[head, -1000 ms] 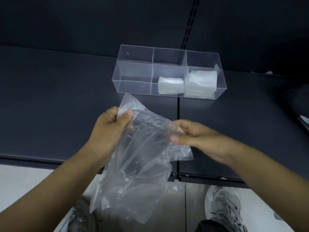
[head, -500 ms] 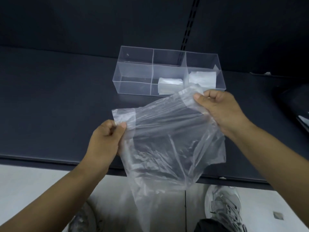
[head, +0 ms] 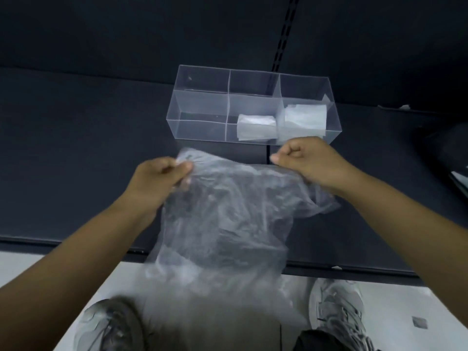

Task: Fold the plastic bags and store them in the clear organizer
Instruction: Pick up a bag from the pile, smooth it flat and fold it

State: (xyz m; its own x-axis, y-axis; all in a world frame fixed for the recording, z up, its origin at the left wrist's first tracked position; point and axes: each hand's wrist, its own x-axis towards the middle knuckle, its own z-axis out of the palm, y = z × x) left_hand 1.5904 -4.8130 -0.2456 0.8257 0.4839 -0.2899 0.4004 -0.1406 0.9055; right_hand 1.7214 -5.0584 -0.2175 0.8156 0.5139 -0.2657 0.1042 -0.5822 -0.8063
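I hold a crumpled clear plastic bag (head: 228, 224) stretched between both hands above the dark shelf. My left hand (head: 159, 178) pinches its top left corner. My right hand (head: 309, 160) grips the top right edge with curled fingers. The bag hangs down past the shelf's front edge. Behind my hands stands the clear organizer (head: 197, 107) with several compartments. One folded bag (head: 255, 127) lies in its front middle compartment, and a stack of folded bags (head: 304, 120) fills the front right one.
The dark shelf (head: 76, 148) runs left and right, with its front edge (head: 354, 269) near my body. A dark object (head: 450, 153) sits at the far right. My grey shoes (head: 336, 315) stand on the pale floor below.
My right hand came down and toward me from beside the organizer, and my left hand rose a little. The bag's top edge now stretches level between them.
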